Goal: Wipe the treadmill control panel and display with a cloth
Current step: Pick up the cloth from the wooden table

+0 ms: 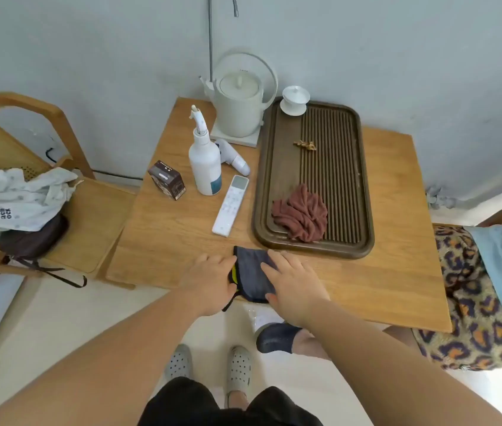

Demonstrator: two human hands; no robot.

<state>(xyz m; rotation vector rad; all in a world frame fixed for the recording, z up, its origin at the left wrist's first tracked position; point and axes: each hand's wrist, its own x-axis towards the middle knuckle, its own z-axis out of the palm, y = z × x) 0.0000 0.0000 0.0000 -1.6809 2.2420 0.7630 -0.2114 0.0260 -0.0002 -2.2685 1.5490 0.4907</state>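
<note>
wooden table (366,287): one cloth (254,272), two hands.

There is one view only, from a wide-angle camera worn on the person's head. It looks forward and steeply down, over both bare forearms, onto the light wooden counter (382,272), which fills the middle of the frame at arm's reach. The pale grey wall (397,56) rises behind it, bowed by the lens. At the bottom edge the cream tiled floor (59,333) and the person's own feet show.
</note>
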